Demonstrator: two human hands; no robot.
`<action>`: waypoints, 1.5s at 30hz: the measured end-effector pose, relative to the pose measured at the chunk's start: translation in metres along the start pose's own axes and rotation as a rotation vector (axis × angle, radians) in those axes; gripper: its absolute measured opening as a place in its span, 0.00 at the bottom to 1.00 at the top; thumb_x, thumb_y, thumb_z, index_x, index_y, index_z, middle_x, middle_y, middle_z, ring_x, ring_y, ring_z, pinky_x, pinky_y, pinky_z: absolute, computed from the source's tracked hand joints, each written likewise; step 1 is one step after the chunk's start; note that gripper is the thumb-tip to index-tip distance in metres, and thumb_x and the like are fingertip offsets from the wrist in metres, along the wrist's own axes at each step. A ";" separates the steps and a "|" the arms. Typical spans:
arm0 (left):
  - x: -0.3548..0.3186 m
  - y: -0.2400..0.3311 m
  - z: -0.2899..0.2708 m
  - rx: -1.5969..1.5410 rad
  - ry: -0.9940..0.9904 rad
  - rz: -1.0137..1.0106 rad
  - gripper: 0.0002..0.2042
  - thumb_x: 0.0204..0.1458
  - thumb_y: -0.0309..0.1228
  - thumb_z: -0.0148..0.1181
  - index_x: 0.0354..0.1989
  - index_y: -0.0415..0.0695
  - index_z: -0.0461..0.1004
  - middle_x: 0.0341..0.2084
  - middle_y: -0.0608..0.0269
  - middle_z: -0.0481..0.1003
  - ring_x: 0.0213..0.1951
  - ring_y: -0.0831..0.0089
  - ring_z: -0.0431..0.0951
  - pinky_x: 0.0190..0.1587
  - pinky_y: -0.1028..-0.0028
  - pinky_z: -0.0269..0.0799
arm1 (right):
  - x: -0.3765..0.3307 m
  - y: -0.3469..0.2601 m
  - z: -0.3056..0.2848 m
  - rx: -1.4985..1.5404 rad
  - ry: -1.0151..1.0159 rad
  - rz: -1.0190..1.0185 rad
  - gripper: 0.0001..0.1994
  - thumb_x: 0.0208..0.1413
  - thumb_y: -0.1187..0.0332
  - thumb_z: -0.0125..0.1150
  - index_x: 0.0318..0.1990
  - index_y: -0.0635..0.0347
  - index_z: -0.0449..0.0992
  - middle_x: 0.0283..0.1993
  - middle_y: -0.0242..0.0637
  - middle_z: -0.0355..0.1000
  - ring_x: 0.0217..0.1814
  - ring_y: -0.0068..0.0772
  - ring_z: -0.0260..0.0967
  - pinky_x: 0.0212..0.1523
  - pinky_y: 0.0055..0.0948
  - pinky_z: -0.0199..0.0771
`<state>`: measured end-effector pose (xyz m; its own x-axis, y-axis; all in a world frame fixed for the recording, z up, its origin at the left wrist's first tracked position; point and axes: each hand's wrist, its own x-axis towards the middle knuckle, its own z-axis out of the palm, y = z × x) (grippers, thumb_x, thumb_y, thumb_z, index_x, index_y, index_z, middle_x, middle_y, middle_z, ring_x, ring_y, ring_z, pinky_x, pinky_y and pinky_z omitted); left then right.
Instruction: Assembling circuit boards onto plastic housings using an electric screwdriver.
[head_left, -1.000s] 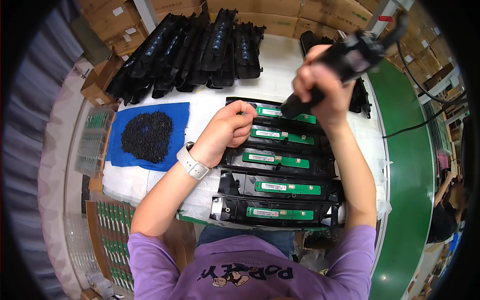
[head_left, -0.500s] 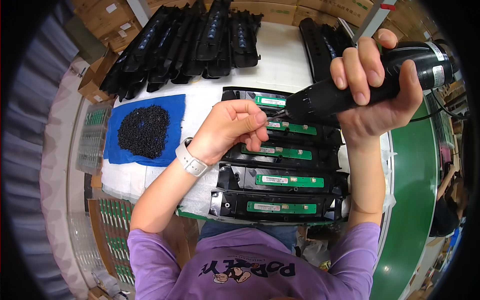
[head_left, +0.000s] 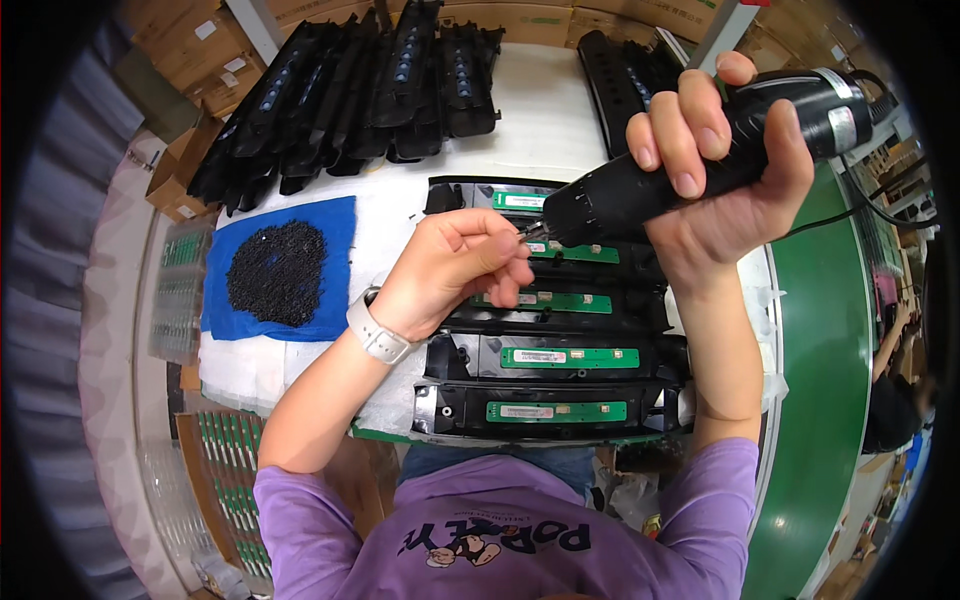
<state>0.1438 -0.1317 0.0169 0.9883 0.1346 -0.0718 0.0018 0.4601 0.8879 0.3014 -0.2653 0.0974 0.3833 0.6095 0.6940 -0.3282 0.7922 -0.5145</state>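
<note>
My right hand [head_left: 720, 170] is clamped on the electric screwdriver [head_left: 690, 165], its tip at nine o'clock meeting my pinched left hand [head_left: 455, 270], which I judge should seat a screw squarely above the black cartridges [head_left: 545, 400].

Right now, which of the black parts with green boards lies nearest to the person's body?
The bottom one of the row, at the table's near edge; the others lie farther up, toward the hands.

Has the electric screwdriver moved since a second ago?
Yes. The electric screwdriver in the right hand has swung down toward the left hand, its tip now at those fingers above the cartridges with green boards.
</note>
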 end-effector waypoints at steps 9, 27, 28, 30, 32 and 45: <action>0.009 -0.001 -0.005 0.074 0.252 0.122 0.11 0.60 0.30 0.43 0.44 0.35 0.65 0.46 0.45 0.70 0.49 0.65 0.73 0.51 0.74 0.68 | -0.009 -0.024 -0.056 -0.515 0.131 0.015 0.11 0.49 0.70 0.56 0.38 0.67 0.67 0.17 0.35 0.63 0.12 0.22 0.57 0.16 0.22 0.58; 0.003 0.010 -0.008 0.049 0.188 0.018 0.10 0.62 0.33 0.40 0.36 0.39 0.66 0.10 0.73 0.57 0.10 0.85 0.49 0.12 0.84 0.46 | -0.011 -0.020 -0.073 -0.744 0.195 0.039 0.11 0.50 0.68 0.53 0.38 0.64 0.66 0.18 0.33 0.60 0.13 0.22 0.56 0.19 0.25 0.59; 0.004 0.009 -0.009 0.066 0.188 0.020 0.10 0.62 0.33 0.40 0.37 0.40 0.65 0.10 0.74 0.56 0.10 0.85 0.50 0.13 0.84 0.46 | -0.011 -0.020 -0.073 -0.752 0.195 0.043 0.10 0.50 0.68 0.54 0.37 0.64 0.65 0.18 0.33 0.60 0.13 0.22 0.56 0.19 0.24 0.59; 0.006 0.008 -0.010 0.079 0.190 0.021 0.10 0.62 0.34 0.40 0.37 0.41 0.65 0.11 0.74 0.55 0.11 0.85 0.50 0.14 0.85 0.45 | -0.009 -0.017 -0.075 -0.785 0.180 0.056 0.10 0.50 0.68 0.54 0.36 0.64 0.65 0.18 0.33 0.60 0.13 0.23 0.56 0.18 0.24 0.58; 0.006 0.008 -0.008 0.138 0.201 0.079 0.07 0.60 0.32 0.44 0.39 0.41 0.65 0.14 0.71 0.63 0.15 0.84 0.60 0.18 0.85 0.54 | -0.007 -0.014 -0.074 -0.815 0.163 0.062 0.10 0.49 0.68 0.55 0.34 0.64 0.65 0.18 0.33 0.59 0.13 0.23 0.56 0.18 0.24 0.58; 0.007 0.004 -0.004 0.168 0.167 0.031 0.12 0.62 0.35 0.43 0.36 0.40 0.68 0.14 0.68 0.67 0.13 0.82 0.63 0.18 0.85 0.58 | -0.006 -0.012 -0.065 -0.812 0.206 0.080 0.11 0.48 0.67 0.58 0.31 0.65 0.65 0.16 0.32 0.59 0.11 0.23 0.56 0.15 0.22 0.55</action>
<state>0.1502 -0.1254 0.0186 0.9494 0.2960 -0.1046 0.0107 0.3025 0.9531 0.3592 -0.2758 0.0667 0.5614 0.5957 0.5744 0.3319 0.4737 -0.8157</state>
